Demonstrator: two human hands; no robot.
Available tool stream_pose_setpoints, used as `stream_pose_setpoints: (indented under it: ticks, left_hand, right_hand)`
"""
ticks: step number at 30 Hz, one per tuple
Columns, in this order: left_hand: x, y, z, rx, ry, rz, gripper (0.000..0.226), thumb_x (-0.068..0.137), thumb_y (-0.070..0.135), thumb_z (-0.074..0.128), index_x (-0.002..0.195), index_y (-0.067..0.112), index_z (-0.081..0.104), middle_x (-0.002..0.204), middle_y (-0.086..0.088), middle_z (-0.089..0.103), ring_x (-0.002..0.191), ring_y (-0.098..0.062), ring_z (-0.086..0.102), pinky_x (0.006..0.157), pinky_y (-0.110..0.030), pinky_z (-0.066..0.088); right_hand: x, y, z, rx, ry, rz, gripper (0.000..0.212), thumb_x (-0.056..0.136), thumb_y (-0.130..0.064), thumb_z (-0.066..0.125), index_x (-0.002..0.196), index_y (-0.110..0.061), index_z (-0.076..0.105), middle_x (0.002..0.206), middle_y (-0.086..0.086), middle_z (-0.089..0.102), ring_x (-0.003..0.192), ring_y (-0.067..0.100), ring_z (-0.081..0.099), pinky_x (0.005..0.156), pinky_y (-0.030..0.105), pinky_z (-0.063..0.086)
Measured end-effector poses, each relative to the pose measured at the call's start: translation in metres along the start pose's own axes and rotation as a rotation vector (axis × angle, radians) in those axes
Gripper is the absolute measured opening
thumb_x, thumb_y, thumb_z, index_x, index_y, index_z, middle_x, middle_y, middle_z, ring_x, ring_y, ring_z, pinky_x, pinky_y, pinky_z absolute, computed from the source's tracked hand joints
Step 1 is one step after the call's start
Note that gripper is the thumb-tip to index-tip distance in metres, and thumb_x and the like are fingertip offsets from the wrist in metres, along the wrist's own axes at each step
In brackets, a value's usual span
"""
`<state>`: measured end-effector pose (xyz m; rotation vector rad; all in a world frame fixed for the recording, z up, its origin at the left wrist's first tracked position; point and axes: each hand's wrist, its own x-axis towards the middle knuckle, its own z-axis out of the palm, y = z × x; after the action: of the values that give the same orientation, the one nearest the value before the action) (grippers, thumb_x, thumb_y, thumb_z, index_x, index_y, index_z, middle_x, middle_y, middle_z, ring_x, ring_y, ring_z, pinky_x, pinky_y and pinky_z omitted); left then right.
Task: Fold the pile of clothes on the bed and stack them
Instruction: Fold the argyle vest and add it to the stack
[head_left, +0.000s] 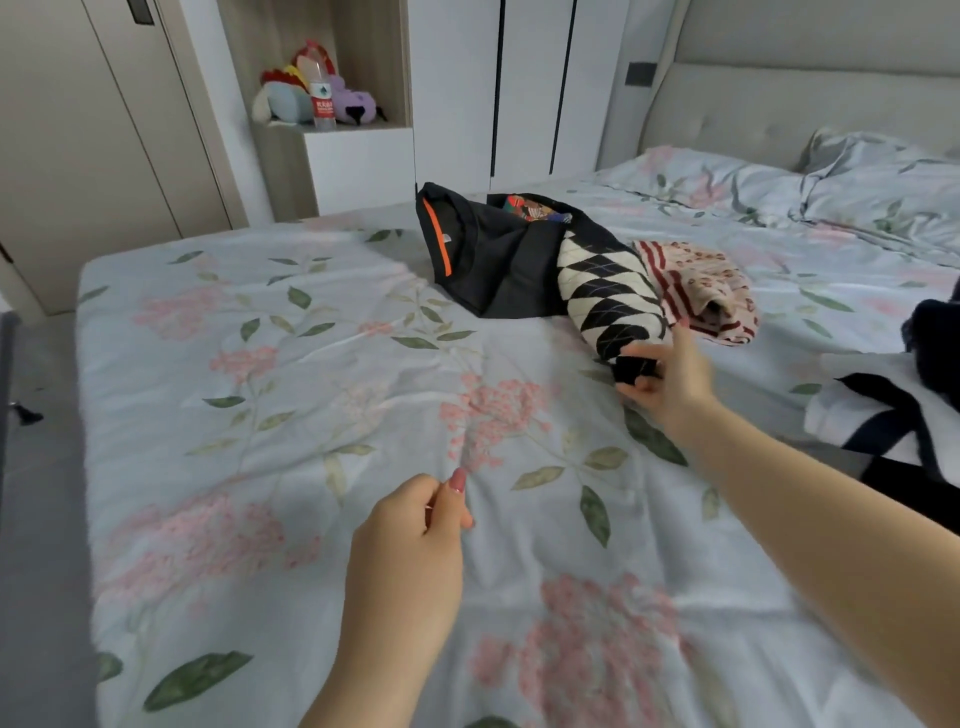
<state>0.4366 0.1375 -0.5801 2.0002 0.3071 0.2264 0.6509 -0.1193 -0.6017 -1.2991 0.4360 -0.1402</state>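
A small pile of clothes lies mid-bed: a black garment with an orange stripe (483, 260), a black-and-white argyle knit (608, 296) and a pink and red striped piece (701, 286). My right hand (670, 379) grips the dark cuff end of the argyle knit near the bed's middle. Closer to me, my left hand (415, 525) hovers over the floral bedsheet (311, 415), fingers loosely curled, holding nothing. A white and navy garment (878, 415) lies at the right edge, partly cut off by the frame.
Pillows (857, 187) and a padded headboard (779, 104) are at the far right. A wardrobe (498, 88) and a shelf niche with plush toys and a bottle (322, 98) stand behind the bed. The bed's left edge drops to the floor (41, 467).
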Motion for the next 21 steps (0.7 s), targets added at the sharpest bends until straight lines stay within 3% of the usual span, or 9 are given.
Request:
stream_pose_setpoints:
  ticks: [4,7,12,14,16,18,21]
  left_hand:
    - [-0.004,0.001,0.002,-0.097,-0.020,-0.040,0.039,0.099,0.036,0.051,0.068,0.015,0.062,0.038,0.010,0.048,0.036,-0.005,0.047,0.050,-0.027,0.036]
    - [-0.012,0.001,0.008,-0.102,-0.075,-0.044,0.039,0.099,0.035,0.052,0.067,0.014,0.061,0.037,0.008,0.047,0.036,-0.005,0.047,0.047,-0.024,0.036]
    - [-0.034,0.006,0.022,-0.112,-0.160,-0.034,0.040,0.098,0.037,0.054,0.066,0.016,0.064,0.042,0.006,0.054,0.037,-0.005,0.049,0.052,-0.024,0.043]
    - [-0.046,0.011,0.025,-0.076,-0.200,0.009,0.040,0.098,0.037,0.054,0.066,0.016,0.064,0.043,0.005,0.055,0.040,-0.006,0.051,0.058,-0.029,0.048]
    - [-0.059,0.015,0.027,-0.037,-0.238,0.054,0.040,0.098,0.036,0.054,0.064,0.018,0.063,0.044,0.004,0.055,0.041,-0.008,0.052,0.059,-0.031,0.047]
    - [-0.071,0.017,0.028,0.007,-0.267,0.090,0.040,0.098,0.036,0.054,0.062,0.019,0.062,0.046,0.004,0.056,0.041,-0.008,0.052,0.058,-0.030,0.046]
    - [-0.083,0.015,0.029,0.025,-0.296,0.109,0.039,0.097,0.033,0.054,0.061,0.020,0.063,0.047,0.002,0.058,0.041,-0.008,0.053,0.061,-0.032,0.048]
  right_hand:
    - [-0.081,0.006,-0.012,-0.133,-0.129,0.011,0.076,0.099,-0.064,0.026,0.084,-0.006,0.074,0.083,0.013,0.058,0.055,0.016,0.034,0.053,0.028,0.049]
    - [-0.148,0.008,-0.041,-0.082,-0.239,0.065,0.074,0.098,-0.064,0.028,0.080,-0.010,0.074,0.066,0.004,0.061,0.050,0.014,0.032,0.049,0.026,0.043]
    - [-0.252,0.008,-0.113,0.052,-0.255,0.145,0.063,0.087,-0.067,0.039,0.101,-0.015,0.072,0.071,0.011,0.056,0.046,0.013,0.029,0.043,0.025,0.037]
    - [-0.289,0.010,-0.141,0.047,-0.247,0.159,0.064,0.082,-0.070,0.039,0.114,-0.022,0.068,0.080,0.013,0.070,0.043,0.017,0.039,0.042,0.029,0.040]
    - [-0.313,0.013,-0.164,0.053,-0.270,0.233,0.068,0.085,-0.073,0.030,0.120,-0.026,0.065,0.107,0.012,0.074,0.065,0.023,0.068,0.055,0.040,0.056]
    - [-0.327,0.015,-0.176,0.019,-0.288,0.313,0.077,0.087,-0.075,0.024,0.121,-0.020,0.066,0.115,0.013,0.072,0.096,0.030,0.073,0.079,0.050,0.057]
    - [-0.334,0.016,-0.179,-0.065,-0.199,0.341,0.075,0.092,-0.069,0.026,0.113,-0.011,0.069,0.104,0.016,0.074,0.092,0.032,0.073,0.068,0.038,0.055]
